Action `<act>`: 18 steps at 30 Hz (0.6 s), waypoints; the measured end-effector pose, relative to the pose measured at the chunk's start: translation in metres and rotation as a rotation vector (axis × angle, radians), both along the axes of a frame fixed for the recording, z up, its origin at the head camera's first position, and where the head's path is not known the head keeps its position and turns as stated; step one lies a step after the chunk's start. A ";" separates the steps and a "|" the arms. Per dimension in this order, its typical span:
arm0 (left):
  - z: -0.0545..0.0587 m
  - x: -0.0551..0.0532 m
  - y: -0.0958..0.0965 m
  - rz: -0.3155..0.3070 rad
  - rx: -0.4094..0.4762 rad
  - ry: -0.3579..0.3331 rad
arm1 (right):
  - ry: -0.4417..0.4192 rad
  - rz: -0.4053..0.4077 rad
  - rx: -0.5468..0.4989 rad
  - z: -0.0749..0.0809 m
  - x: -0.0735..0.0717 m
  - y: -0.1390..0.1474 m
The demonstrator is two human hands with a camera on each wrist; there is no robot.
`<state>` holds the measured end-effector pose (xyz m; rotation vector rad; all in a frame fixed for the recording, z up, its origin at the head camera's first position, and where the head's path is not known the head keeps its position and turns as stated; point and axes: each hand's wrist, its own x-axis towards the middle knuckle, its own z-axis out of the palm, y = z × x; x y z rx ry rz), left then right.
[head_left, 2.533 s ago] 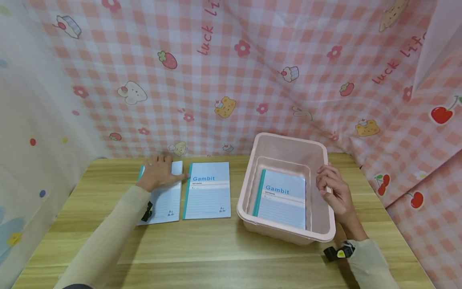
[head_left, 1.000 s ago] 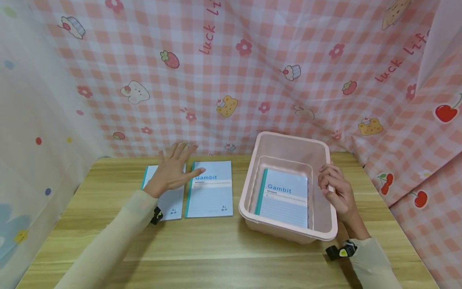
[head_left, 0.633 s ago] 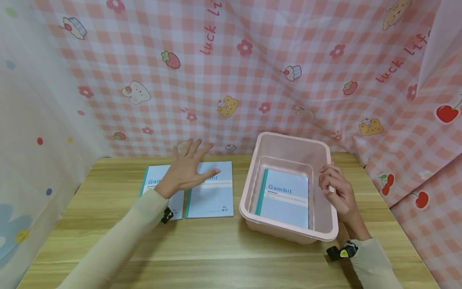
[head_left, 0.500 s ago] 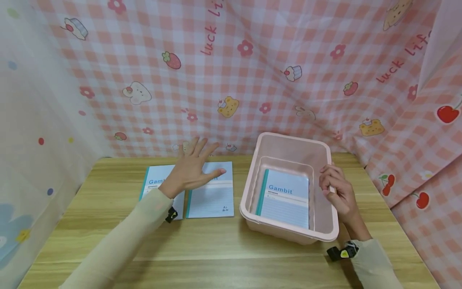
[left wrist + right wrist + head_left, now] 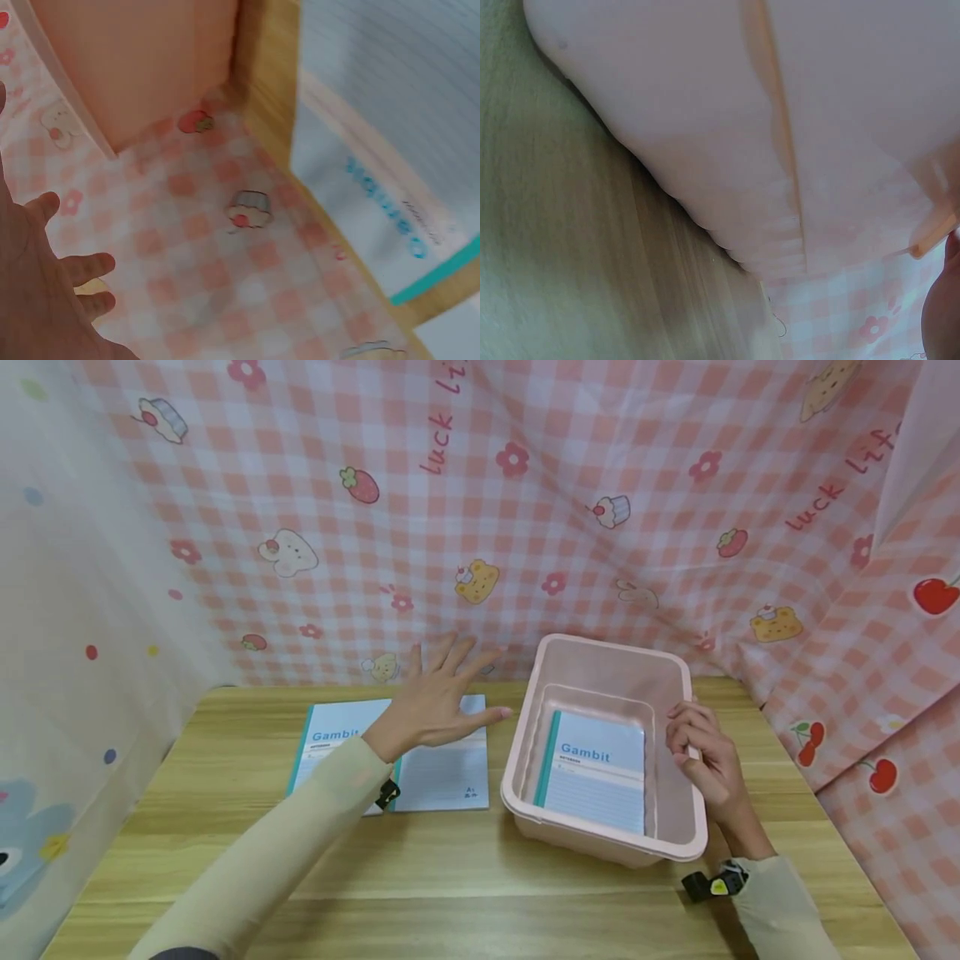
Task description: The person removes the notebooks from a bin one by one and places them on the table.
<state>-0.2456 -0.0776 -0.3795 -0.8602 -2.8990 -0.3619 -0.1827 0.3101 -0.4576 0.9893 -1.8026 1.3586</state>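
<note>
Left hand [image 5: 435, 706] hovered empty, fingers spread, above two notebooks [image 5: 442, 781] left of centre; right hand [image 5: 707, 756] gripped the basket [image 5: 607, 668], lower right. One notebook [image 5: 594, 785] already lay inside, two outside.

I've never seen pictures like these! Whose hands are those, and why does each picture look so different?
There's no machine here, just a person using two bare hands. The wide picture comes from a camera on their head, looking down. The one with the sideways notebook comes from the left wrist camera; the close-up of the bin's outside comes from the right wrist camera.

On the wooden table are a left notebook, a middle notebook and a pink bin with another notebook inside.

The right hand holds the bin's edge. The left hand holds nothing; its fingers are spread out.
</note>
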 end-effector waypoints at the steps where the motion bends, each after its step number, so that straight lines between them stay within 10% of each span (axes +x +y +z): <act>1: 0.003 0.001 0.003 -0.006 0.000 -0.001 | -0.002 -0.001 -0.001 0.000 0.000 0.000; 18: 0.050 0.008 0.069 -0.090 -0.017 -0.045 | -0.003 0.007 -0.004 -0.001 -0.001 0.001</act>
